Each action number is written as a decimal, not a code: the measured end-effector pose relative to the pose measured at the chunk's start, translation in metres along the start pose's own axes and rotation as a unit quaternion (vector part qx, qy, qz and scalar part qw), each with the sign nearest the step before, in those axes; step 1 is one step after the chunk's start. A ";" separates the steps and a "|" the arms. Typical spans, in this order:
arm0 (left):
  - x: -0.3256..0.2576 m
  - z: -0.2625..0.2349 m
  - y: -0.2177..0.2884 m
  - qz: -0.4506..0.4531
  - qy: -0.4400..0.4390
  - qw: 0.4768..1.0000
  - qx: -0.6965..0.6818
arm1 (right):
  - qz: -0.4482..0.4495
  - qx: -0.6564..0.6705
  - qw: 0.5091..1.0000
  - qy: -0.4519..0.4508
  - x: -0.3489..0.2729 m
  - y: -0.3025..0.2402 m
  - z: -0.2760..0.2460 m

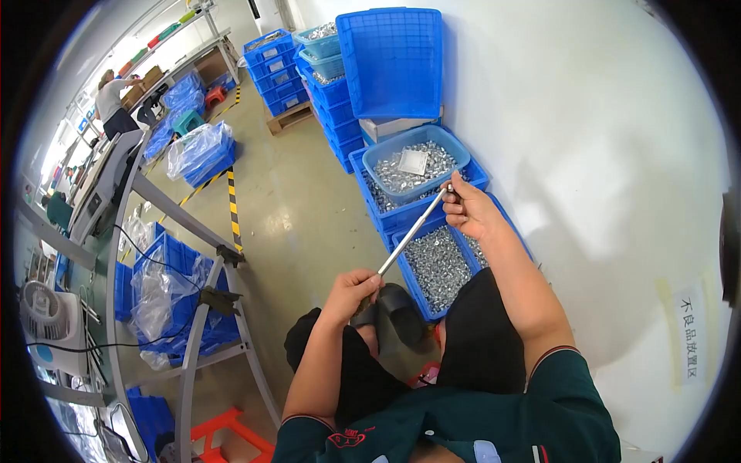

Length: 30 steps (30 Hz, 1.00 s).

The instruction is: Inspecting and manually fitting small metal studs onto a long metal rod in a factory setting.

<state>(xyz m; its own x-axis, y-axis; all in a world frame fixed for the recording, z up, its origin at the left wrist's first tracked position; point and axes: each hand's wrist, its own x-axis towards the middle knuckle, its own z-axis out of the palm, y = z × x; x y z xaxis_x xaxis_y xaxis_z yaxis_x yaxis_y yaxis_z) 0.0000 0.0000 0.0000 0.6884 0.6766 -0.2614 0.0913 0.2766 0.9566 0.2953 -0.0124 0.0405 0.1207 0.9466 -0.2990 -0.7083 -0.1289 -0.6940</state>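
While the person sits beside the white wall, a blue crate (434,272) of small silvery metal parts lies on the floor just ahead of the knees. Behind it a second blue crate (401,212) holds more of the same, with a pale blue tub (415,160) resting on top, also full of parts. A white square slip (413,162) lies on the tub's heap. A blue crate lid (391,63) leans upright against stacked blue crates (336,116) behind.

A pale rectangular sign (689,333) with dark characters is stuck on the wall at right.

A thin metal rod (411,230) slants over the crates. Left hand (351,291) fist-closed around its lower end; right hand (468,208), arm extended, fingers pinching its upper end.
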 end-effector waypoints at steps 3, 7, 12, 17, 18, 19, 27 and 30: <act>0.004 0.000 -0.004 0.012 -0.002 1.000 0.025 | -0.008 0.000 1.000 -0.003 0.000 0.001 0.004; 0.003 0.000 0.000 -0.004 -0.003 1.000 0.009 | -0.022 0.003 1.000 -0.012 0.000 0.002 0.009; 0.000 0.000 0.002 -0.007 -0.005 1.000 0.007 | -0.039 0.015 0.999 0.007 0.002 0.001 0.005; 0.001 -0.001 -0.001 0.026 0.008 1.000 0.010 | -0.041 0.011 0.999 -0.010 -0.001 -0.002 0.005; 0.001 -0.002 -0.001 0.026 0.008 1.000 0.010 | -0.042 0.011 0.999 -0.010 -0.001 -0.002 0.005; 0.000 -0.002 -0.002 0.034 0.009 0.999 0.004 | -0.044 0.004 0.999 -0.010 0.000 -0.001 0.006; -0.002 -0.006 0.004 0.010 0.019 0.999 -0.028 | 0.019 -0.167 0.985 -0.027 -0.005 -0.001 0.011; -0.002 -0.005 0.004 0.010 0.018 0.999 -0.026 | 0.037 -0.116 0.992 -0.033 -0.008 -0.004 0.007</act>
<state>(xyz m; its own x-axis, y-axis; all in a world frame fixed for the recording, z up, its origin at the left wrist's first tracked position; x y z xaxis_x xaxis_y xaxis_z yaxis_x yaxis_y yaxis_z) -0.0050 0.0033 0.0042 0.6629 0.7063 -0.2483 0.0403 0.2975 0.9539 0.2928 -0.0174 0.0501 0.0240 0.9482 -0.3169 -0.5330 -0.2560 -0.8065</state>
